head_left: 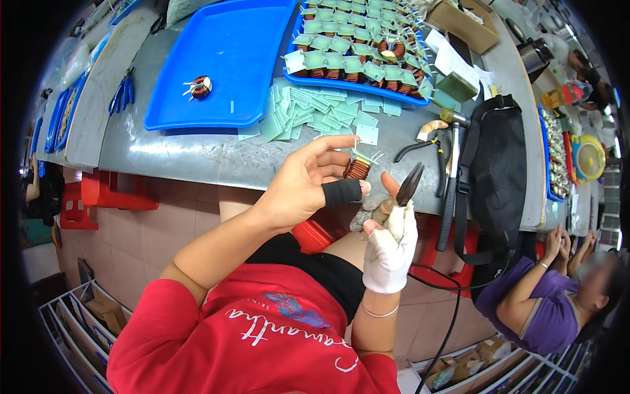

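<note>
- Tiled floor below, grey metal workbench ahead.
- Left hand pinches a copper-wound coil, pale leads sticking up, just over the bench edge.
- Right hand, white-gloved, grips dark cutters beside it.
- Beyond: pliers, green cards, two blue trays.

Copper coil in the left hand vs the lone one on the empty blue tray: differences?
The copper-wound coil in the left hand is pinched upright with a pale green card on top; the copper-wound coil on the blue plastic tray lies loose, untouched, without a card. Both have bare wire leads sticking out.
</note>
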`<state>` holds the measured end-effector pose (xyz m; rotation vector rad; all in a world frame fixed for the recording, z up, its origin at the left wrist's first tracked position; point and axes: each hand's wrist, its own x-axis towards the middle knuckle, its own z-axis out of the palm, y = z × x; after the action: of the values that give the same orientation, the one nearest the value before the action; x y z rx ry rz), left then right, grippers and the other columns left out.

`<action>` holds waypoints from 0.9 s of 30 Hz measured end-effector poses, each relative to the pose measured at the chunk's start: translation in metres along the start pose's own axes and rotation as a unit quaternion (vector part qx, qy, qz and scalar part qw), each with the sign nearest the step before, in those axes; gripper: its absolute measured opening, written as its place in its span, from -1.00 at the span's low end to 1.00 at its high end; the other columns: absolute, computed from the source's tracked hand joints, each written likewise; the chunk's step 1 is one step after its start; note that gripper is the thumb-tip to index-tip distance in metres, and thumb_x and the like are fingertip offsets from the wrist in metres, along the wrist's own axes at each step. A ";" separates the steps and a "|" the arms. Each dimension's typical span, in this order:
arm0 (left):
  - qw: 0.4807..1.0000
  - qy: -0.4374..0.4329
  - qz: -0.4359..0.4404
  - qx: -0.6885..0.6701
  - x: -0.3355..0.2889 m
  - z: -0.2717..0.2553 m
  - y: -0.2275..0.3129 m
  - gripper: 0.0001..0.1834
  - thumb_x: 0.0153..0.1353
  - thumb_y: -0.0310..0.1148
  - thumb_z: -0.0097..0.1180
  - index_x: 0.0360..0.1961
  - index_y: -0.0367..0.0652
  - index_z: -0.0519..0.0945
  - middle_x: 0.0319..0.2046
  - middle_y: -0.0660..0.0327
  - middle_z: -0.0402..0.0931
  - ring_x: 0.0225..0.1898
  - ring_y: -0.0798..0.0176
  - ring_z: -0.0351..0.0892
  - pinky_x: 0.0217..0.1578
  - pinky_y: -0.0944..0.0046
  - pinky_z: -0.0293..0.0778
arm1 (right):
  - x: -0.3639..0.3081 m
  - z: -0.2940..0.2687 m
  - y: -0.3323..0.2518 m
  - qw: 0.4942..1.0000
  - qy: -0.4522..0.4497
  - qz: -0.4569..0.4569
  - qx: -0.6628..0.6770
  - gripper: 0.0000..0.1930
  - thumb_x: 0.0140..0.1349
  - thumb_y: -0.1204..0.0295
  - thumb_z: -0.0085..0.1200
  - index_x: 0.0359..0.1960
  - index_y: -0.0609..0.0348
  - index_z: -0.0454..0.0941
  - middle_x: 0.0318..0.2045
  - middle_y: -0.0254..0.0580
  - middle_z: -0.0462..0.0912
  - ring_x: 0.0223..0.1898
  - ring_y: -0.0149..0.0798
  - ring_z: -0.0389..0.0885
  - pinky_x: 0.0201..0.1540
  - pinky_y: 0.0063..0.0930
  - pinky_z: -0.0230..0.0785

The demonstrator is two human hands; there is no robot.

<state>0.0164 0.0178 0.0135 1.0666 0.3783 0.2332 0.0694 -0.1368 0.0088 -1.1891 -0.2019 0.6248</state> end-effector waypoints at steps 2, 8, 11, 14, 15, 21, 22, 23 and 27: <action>1.000 -0.002 -0.001 0.004 0.001 -0.001 -0.001 -0.30 0.02 -0.59 0.29 0.22 -0.29 0.31 -0.12 0.09 0.49 -0.04 0.23 0.52 0.01 0.27 0.44 | 0.002 0.000 -0.001 1.000 0.003 -0.004 -0.007 -0.34 -0.06 0.69 0.02 0.22 0.34 0.29 -0.38 -0.50 0.27 -0.40 -0.63 0.21 -0.35 -0.82 0.20; 0.999 0.005 0.018 0.049 0.008 -0.005 0.001 -0.27 -0.04 -0.61 0.34 0.20 -0.28 0.32 -0.13 0.13 0.46 -0.10 0.28 0.52 -0.03 0.30 0.45 | 0.021 0.007 -0.005 0.996 0.030 -0.057 -0.069 -0.36 0.01 0.76 0.00 0.23 0.25 0.30 -0.32 -0.42 0.38 -0.38 -0.60 0.32 -0.32 -0.76 0.28; 0.987 0.001 0.105 0.123 0.027 -0.004 0.014 -0.25 -0.11 -0.51 0.43 0.16 -0.22 0.36 -0.08 0.10 0.44 -0.13 0.29 0.49 -0.10 0.32 0.44 | 0.046 -0.001 0.009 0.963 0.070 -0.181 -0.186 -0.41 0.07 0.76 0.02 0.22 0.27 0.30 -0.16 -0.30 0.48 -0.25 -0.51 0.39 -0.23 -0.70 0.36; 0.934 0.026 0.231 0.271 0.067 -0.010 0.035 -0.30 -0.09 -0.56 0.39 0.14 -0.24 0.39 -0.07 0.16 0.45 -0.06 0.29 0.45 -0.05 0.29 0.43 | 0.066 -0.009 0.026 0.940 0.111 -0.227 -0.230 -0.45 0.04 0.70 0.09 0.15 0.31 0.35 -0.03 -0.16 0.50 -0.14 -0.33 0.43 -0.10 -0.51 0.37; 0.910 0.056 0.236 0.335 0.082 -0.018 0.042 -0.33 -0.08 -0.54 0.39 0.12 -0.23 0.41 -0.06 0.15 0.46 -0.08 0.28 0.46 -0.06 0.29 0.44 | 0.068 -0.011 0.032 0.922 0.113 -0.248 -0.276 -0.45 0.02 0.68 0.12 0.14 0.32 0.37 -0.06 -0.14 0.50 -0.14 -0.29 0.44 -0.07 -0.45 0.37; 0.755 0.182 0.324 0.540 0.163 -0.033 0.069 -0.45 -0.23 -0.52 0.16 -0.06 -0.27 0.47 -0.18 -0.07 0.45 -0.09 -0.13 0.45 -0.05 0.07 0.40 | 0.063 -0.010 0.042 0.875 0.081 -0.327 -0.349 -0.48 -0.04 0.60 0.20 0.04 0.36 0.40 -0.24 -0.05 0.51 -0.22 -0.09 0.50 -0.06 -0.34 0.35; 0.736 0.194 0.343 0.550 0.176 -0.040 0.065 -0.45 -0.24 -0.54 0.15 -0.06 -0.27 0.47 -0.16 -0.07 0.45 -0.08 -0.14 0.45 -0.05 0.06 0.41 | 0.063 -0.009 0.044 0.871 0.090 -0.336 -0.347 -0.47 -0.05 0.61 0.20 0.04 0.36 0.40 -0.22 -0.05 0.52 -0.21 -0.10 0.51 -0.04 -0.33 0.35; 0.722 0.216 0.327 0.570 0.180 -0.039 0.066 -0.41 -0.24 -0.57 0.13 -0.01 -0.25 0.46 -0.14 -0.04 0.47 -0.08 -0.09 0.48 -0.02 0.09 0.41 | 0.063 -0.009 0.046 0.889 0.093 -0.323 -0.310 -0.46 -0.05 0.62 0.20 0.05 0.37 0.39 -0.16 -0.02 0.53 -0.17 -0.10 0.52 -0.01 -0.33 0.34; 0.743 0.196 0.310 0.560 0.178 -0.041 0.061 -0.28 -0.20 -0.59 0.12 0.15 -0.23 0.34 0.00 -0.10 0.39 0.07 -0.14 0.38 0.10 0.05 0.33 | 0.060 -0.015 0.049 0.912 0.078 -0.268 -0.302 -0.38 0.01 0.71 0.11 0.18 0.43 0.25 0.13 0.03 0.46 0.02 -0.19 0.49 0.11 -0.40 0.29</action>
<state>0.1613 0.1438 0.0165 2.3633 0.5451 0.9153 0.1086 -0.1047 -0.0520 -1.6811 -0.5930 -0.0377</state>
